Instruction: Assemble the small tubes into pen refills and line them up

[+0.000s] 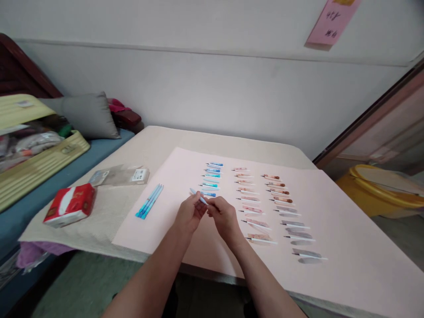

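Observation:
My left hand (188, 214) and my right hand (223, 216) meet over the pink sheet (347, 229), fingers pinched together on one light blue pen (198, 196) that slants up to the left. Just beyond the hands lies a column of blue pen parts (212, 179). To the right run a column of pink and brown parts (250, 205) and a column of brown and grey parts (288, 212). Three blue pens (149, 201) lie side by side on the sheet's left edge.
A red tissue pack (70, 204) and clear plastic bags (119, 176) lie on the beige table (159, 141) at left. A yellow bin (36, 154) and grey pillow (88, 115) sit further left. A yellow tub (380, 190) stands on the floor at right.

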Available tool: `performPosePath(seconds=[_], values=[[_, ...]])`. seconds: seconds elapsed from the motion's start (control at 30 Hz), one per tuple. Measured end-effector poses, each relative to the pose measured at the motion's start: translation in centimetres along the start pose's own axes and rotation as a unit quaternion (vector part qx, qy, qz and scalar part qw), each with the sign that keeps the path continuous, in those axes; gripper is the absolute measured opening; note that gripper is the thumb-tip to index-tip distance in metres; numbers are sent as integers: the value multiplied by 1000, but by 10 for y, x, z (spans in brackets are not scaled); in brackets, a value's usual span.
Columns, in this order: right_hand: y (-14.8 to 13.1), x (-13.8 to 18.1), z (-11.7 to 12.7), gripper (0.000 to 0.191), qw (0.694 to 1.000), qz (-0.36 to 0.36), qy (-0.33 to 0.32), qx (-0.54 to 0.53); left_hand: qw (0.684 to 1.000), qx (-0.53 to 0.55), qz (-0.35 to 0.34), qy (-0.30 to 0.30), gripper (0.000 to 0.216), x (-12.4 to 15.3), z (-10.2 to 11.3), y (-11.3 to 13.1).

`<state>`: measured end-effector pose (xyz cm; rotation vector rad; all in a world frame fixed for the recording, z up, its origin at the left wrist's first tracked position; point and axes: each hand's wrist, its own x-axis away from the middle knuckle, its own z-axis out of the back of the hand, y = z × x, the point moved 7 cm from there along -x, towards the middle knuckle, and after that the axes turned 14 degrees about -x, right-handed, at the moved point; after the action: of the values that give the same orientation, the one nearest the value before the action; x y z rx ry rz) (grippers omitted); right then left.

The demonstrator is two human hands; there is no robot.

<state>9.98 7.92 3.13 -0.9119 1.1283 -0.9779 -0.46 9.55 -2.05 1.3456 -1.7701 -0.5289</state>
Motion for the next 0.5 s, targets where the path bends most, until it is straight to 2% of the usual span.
performPosePath(seconds=[0.2, 0.3, 0.5], values=[[11, -2, 3, 8, 993, -60, 30, -93, 1000, 1, 11, 28, 10, -2, 9, 7], [14, -2, 0, 8, 990, -73, 32, -118, 1000, -6, -2, 19, 13, 0, 7, 10], [24, -4, 1, 6, 977, -114, 49, -176, 999, -3, 30, 17, 11, 3, 6, 1]])
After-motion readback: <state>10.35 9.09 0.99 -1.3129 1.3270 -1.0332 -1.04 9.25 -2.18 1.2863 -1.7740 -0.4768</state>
